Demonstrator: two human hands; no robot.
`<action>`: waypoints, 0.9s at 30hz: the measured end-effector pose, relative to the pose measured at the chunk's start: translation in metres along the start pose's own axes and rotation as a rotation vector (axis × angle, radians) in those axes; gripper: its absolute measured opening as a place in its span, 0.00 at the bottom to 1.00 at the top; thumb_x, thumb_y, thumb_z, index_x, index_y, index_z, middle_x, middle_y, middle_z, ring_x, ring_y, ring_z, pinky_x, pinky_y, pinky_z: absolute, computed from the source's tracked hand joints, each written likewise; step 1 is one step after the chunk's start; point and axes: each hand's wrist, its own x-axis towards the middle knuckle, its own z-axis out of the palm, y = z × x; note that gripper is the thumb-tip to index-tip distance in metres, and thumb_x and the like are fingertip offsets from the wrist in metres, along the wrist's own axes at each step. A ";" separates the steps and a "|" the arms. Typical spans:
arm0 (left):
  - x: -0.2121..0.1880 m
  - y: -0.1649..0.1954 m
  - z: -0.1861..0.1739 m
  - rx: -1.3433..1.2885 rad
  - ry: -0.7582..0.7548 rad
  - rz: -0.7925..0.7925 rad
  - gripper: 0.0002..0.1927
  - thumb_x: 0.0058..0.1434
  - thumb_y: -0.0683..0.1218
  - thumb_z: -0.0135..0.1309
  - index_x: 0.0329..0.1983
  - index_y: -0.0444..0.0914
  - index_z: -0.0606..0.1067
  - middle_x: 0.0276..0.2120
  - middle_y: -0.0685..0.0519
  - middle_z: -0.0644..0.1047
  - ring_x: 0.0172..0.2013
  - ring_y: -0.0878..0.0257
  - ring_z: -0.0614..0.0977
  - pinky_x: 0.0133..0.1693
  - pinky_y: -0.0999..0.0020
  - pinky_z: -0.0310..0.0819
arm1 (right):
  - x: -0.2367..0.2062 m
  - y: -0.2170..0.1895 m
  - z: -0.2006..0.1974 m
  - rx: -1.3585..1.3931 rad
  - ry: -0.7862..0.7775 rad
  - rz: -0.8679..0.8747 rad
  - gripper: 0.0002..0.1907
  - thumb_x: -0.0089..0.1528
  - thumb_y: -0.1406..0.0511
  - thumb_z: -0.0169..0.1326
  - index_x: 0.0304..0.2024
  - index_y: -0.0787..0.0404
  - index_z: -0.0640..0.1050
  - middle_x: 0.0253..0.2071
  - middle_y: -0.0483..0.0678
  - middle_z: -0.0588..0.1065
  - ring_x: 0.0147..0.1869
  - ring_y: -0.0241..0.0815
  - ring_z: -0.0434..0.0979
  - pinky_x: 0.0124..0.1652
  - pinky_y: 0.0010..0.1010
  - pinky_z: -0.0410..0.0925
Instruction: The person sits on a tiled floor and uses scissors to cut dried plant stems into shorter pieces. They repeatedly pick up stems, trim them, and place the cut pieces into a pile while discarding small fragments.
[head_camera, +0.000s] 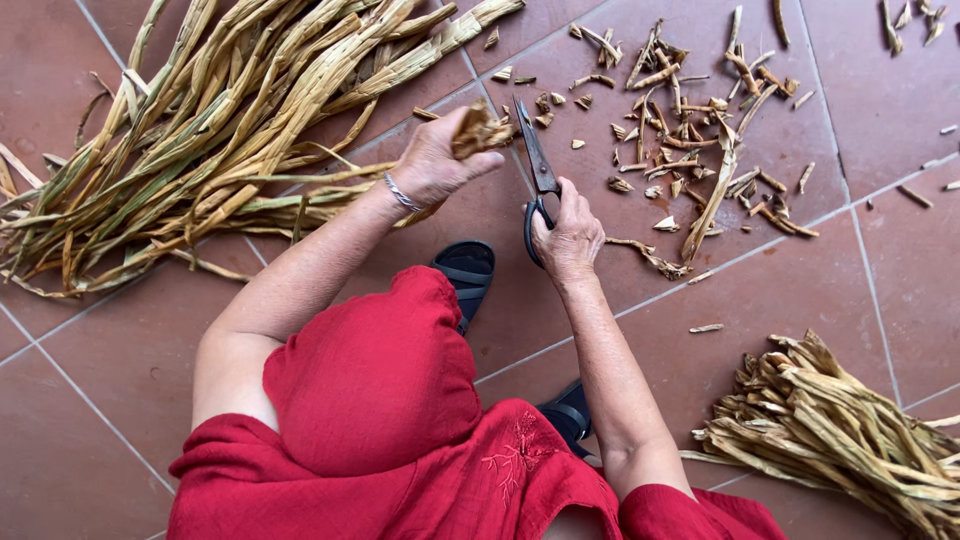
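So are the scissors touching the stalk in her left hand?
Touching, as far as the head view shows: the scissors have their blade tip right against the cut end of the dried stalk gripped in the left hand, with no gap visible.

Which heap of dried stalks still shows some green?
The big pile at upper left, beside the left hand: long stalks streaked green. The bundle at lower right is all tan.

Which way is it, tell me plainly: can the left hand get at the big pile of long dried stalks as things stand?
Probably yes. The big pile of stalks lies right beside the left hand with nothing between, but that hand already grips a dried stalk end, so it is not free.
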 end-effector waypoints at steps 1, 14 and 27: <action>0.002 0.005 0.004 0.164 0.007 0.129 0.23 0.60 0.44 0.67 0.55 0.35 0.72 0.44 0.48 0.81 0.43 0.59 0.84 0.45 0.63 0.80 | 0.000 0.006 0.002 -0.040 -0.049 0.019 0.32 0.59 0.57 0.66 0.63 0.57 0.71 0.48 0.55 0.78 0.48 0.58 0.79 0.45 0.48 0.71; 0.011 0.045 0.040 0.212 0.159 0.344 0.32 0.56 0.39 0.65 0.62 0.42 0.65 0.50 0.44 0.78 0.51 0.46 0.82 0.51 0.56 0.78 | 0.026 -0.049 -0.016 0.540 -0.475 0.037 0.48 0.53 0.51 0.72 0.68 0.59 0.65 0.64 0.55 0.70 0.69 0.54 0.69 0.67 0.42 0.65; 0.008 -0.043 -0.063 1.006 0.309 0.140 0.76 0.43 0.79 0.73 0.81 0.44 0.43 0.75 0.38 0.49 0.76 0.42 0.49 0.68 0.28 0.41 | 0.017 -0.066 0.049 1.763 -0.420 0.527 0.14 0.69 0.63 0.60 0.55 0.58 0.73 0.57 0.52 0.76 0.62 0.45 0.75 0.65 0.45 0.67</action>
